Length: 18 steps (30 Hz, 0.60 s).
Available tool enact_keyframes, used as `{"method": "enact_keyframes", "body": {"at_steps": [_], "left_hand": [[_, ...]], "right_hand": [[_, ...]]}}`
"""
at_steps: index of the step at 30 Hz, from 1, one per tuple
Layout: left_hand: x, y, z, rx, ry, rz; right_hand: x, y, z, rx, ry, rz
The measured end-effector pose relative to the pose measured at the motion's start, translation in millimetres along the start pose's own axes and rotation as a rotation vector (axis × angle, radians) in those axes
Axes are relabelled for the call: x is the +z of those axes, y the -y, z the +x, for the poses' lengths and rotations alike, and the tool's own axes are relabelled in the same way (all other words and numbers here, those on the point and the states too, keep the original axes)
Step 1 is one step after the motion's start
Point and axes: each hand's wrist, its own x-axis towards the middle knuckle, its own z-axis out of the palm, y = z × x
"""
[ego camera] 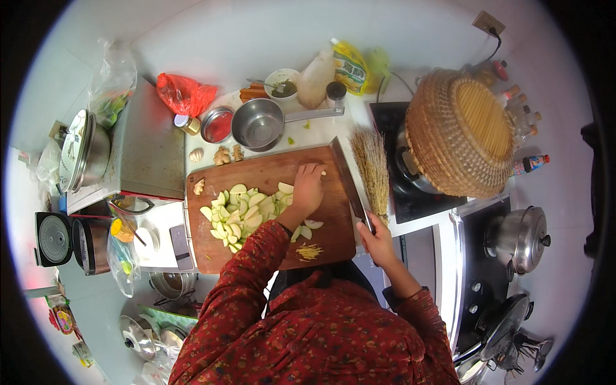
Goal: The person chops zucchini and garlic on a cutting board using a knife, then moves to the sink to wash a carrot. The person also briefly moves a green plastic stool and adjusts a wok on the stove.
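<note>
My left hand (308, 190) is over the wooden cutting board (269, 166), fingers curled down at a small pale piece (324, 173), perhaps garlic or ginger. My right hand (378, 240) grips the black handle of a kitchen knife (350, 185); its broad blade lies along the board's right edge. Sliced pale green vegetable (240, 211), thin with green rims, is heaped on the board left of my left hand. A few more slices (306, 231) lie below that wrist. Nearer me is a small pile of yellow shreds (309, 252), like ginger. A ginger knob (198, 186) rests at the board's upper left.
Behind the board stand a steel saucepan (260, 124), a round tin (216, 125) and a bowl (283, 86). A straw brush (371, 168) lies right of the knife. Further right, a large woven basket (457, 134) covers a pot on the black cooktop (404, 207). A phone (181, 246) lies left.
</note>
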Motion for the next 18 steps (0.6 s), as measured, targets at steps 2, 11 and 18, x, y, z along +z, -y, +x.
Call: {"method": "enact_keyframes", "body": {"at_steps": [2,11,18], "left_hand": [[-1.2,-0.6,-6.3,-0.005,-0.019,-0.034],[-30.8,-2.5,-24.0,-0.125,0.007,-0.234],[-20.5,-2.2,-22.3,-0.241,-0.145,-0.033]], "right_hand": [[-0.2,12.2,-8.0,0.059,0.033,0.101],[-10.8,11.5,0.6,0.063,0.071,-0.109],[-16.7,6.7,6.1,-0.021,0.114,-0.244]]}}
